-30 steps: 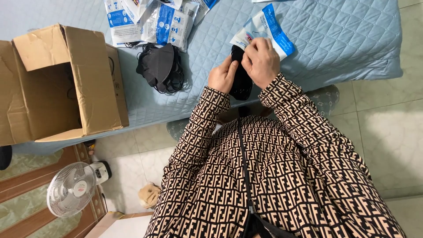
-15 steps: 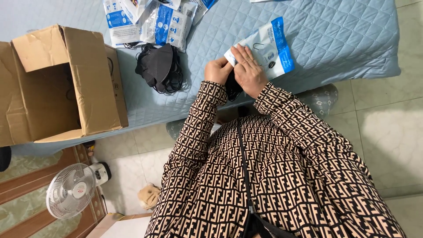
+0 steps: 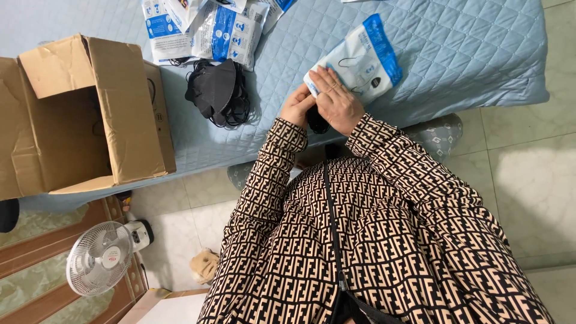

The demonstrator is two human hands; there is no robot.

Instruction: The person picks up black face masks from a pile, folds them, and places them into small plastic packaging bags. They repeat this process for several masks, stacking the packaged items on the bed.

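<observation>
A white and blue plastic packet [image 3: 360, 63] lies on the light blue quilted bed [image 3: 468, 54]. My right hand [image 3: 339, 103] grips its near end, with the fingers laid over the opening. Beside it, my left hand [image 3: 295, 108] holds a black face mask [image 3: 316, 122] at the packet's mouth. Only a small dark part of the mask shows between my two hands. Both sleeves have a brown and black pattern.
A loose pile of black masks [image 3: 217, 90] lies left of my hands, with several more white and blue packets [image 3: 204, 30] behind it. An open cardboard box [image 3: 120, 114] rests on the bed's left end. A small white fan [image 3: 99, 266] stands on the floor.
The packet has moved up and to the right and now lies flat on the bed. Far less of the black mask shows between my hands than a second ago.
</observation>
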